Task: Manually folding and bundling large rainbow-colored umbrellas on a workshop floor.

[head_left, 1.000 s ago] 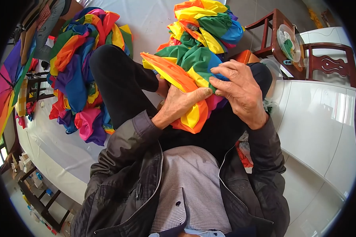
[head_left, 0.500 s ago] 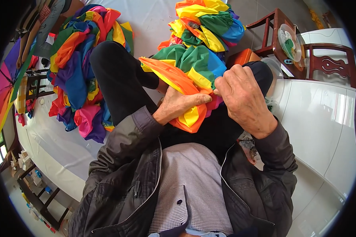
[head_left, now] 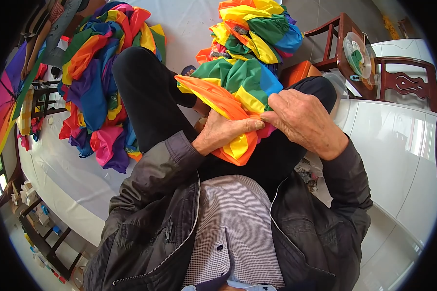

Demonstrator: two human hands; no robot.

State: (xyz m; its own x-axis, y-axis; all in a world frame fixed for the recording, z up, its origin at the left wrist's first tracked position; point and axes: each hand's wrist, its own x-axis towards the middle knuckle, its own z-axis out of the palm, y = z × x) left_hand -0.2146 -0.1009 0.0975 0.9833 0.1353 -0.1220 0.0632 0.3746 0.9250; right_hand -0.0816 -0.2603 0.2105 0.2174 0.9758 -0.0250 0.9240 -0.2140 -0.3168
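Over my lap lies a rainbow-coloured cloth [head_left: 238,77] of thin, smooth fabric with orange, yellow, green and blue panels. My left hand [head_left: 224,132] is closed on its gathered folds, thumb on top and the other fingers hidden beneath. At the cloth's right edge, by the yellow and green panels, my right hand [head_left: 307,122] pinches the fabric between thumb and curled fingers. Both thumbs are close together. Any small part inside the right pinch is hidden.
A large heap of similar cloths [head_left: 93,99] lies left of my knee; another pile [head_left: 262,31] rises ahead. An open rainbow umbrella [head_left: 7,104] stands far left. At the right are a dark wooden chair [head_left: 408,80], a stool holding a plastic tub [head_left: 357,53], and an orange box [head_left: 298,72].
My right hand has come down slightly, its thumb now stretched toward my left thumb at the cloth's edge. My left hand keeps its hold on the folds.
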